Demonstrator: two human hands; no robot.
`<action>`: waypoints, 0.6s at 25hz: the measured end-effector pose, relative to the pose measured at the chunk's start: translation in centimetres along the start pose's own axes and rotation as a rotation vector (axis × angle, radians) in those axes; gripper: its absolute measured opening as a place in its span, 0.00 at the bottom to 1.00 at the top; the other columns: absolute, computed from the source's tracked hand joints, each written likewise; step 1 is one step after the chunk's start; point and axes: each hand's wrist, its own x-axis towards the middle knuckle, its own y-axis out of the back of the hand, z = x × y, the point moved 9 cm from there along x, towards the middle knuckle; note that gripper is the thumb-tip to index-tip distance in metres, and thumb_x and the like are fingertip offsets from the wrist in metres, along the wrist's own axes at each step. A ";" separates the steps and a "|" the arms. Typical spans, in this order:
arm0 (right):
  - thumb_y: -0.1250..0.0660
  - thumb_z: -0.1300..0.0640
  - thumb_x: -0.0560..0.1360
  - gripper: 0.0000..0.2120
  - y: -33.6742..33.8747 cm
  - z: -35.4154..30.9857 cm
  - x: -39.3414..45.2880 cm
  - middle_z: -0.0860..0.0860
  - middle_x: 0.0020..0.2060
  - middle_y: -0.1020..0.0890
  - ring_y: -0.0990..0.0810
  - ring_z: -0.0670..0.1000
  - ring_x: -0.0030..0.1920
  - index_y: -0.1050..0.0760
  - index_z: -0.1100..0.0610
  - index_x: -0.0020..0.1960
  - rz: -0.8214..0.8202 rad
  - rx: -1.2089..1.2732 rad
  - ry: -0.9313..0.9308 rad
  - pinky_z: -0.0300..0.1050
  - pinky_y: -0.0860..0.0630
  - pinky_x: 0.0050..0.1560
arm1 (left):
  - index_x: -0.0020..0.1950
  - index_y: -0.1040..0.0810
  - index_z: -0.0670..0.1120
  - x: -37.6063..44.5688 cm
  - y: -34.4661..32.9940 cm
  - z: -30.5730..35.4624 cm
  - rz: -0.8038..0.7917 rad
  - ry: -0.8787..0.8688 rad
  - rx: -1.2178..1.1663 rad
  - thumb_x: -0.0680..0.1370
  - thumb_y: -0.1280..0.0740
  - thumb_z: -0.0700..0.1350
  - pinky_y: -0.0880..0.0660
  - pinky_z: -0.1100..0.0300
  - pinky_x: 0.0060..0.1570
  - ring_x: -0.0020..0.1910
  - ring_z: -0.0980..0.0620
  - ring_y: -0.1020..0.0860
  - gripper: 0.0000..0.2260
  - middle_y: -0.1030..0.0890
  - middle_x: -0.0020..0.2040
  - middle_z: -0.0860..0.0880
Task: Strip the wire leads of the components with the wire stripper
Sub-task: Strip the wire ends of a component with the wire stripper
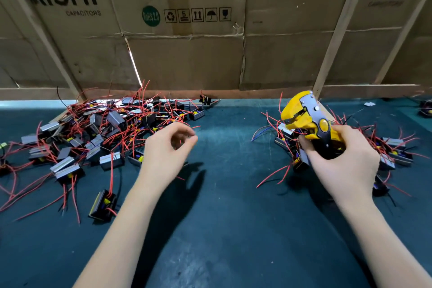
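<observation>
Left hand (pixel 167 149) loosely curled, empty, beside component pile (pixel 98 133). Right hand (pixel 343 159) grips wire stripper (pixel 308 119) handles. Leads look thin, floppy; likely best pinched near the body.

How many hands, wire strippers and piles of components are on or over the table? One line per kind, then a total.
Hands: 2, the left hand and the right hand
Wire stripper: 1
Piles of components: 2, the left pile and the right pile
Total: 5
</observation>
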 end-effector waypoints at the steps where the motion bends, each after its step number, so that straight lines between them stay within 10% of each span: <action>1: 0.22 0.48 0.68 0.14 0.0 -0.4 0.0 0.48 0.38 0.21 0.23 0.51 0.40 0.22 0.55 0.46 -0.019 0.113 0.010 0.42 0.28 0.45 | 0.46 0.21 0.49 0.1 0.2 -0.9 -0.055 0.040 0.199 0.72 0.25 0.47 0.24 0.52 0.46 0.40 0.49 0.23 0.08 0.19 0.41 0.53; 5: 0.26 0.45 0.69 0.13 -2.3 -1.6 -0.4 0.47 0.37 0.19 0.22 0.46 0.39 0.21 0.54 0.43 -0.353 0.717 -0.092 0.34 0.27 0.44 | 0.49 0.24 0.49 -0.9 -1.4 -3.9 -0.358 0.214 0.645 0.71 0.25 0.53 0.26 0.54 0.49 0.51 0.46 0.23 0.13 0.23 0.46 0.50; 9: 0.30 0.37 0.71 0.24 -6.3 -4.1 -4.3 0.61 0.41 0.19 0.19 0.60 0.44 0.21 0.60 0.44 -0.968 1.227 -0.413 0.52 0.21 0.49 | 0.57 0.23 0.50 -0.5 -2.2 -1.4 -0.228 0.142 0.071 0.78 0.31 0.47 0.26 0.55 0.47 0.42 0.50 0.22 0.08 0.19 0.41 0.51; 15: 0.31 0.40 0.66 0.18 -8.5 0.4 -4.1 0.54 0.40 0.16 0.20 0.55 0.51 0.20 0.55 0.32 -0.707 0.958 -0.676 0.51 0.29 0.59 | 0.54 0.22 0.44 -2.9 -7.5 2.1 -0.545 -0.004 -0.281 0.78 0.32 0.36 0.26 0.67 0.50 0.44 0.57 0.20 0.07 0.17 0.45 0.54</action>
